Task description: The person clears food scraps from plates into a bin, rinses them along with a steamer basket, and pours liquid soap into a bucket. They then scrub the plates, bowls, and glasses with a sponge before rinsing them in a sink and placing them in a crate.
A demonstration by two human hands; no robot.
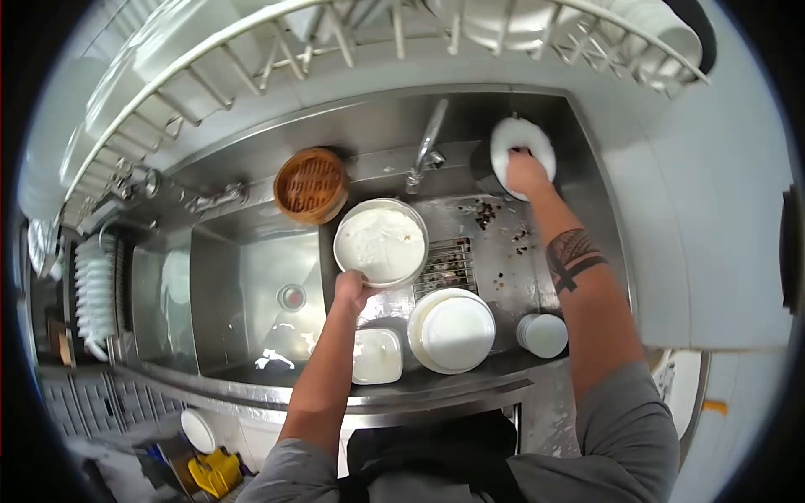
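a bamboo steamer (310,184) sits far left of the pale round pan (381,241), near the sink basin's (260,293) edge. the left hand (352,287) has its grip closed on the pan's near-left rim, seemingly to steady it, open side up. nearer lie a rectangular dish (377,356) and stacked round dishes (453,331), nested perhaps to save room. far right, the right hand (527,172) dips into a white-topped container (537,138); its fingers are hidden, so i cannot tell its grip.
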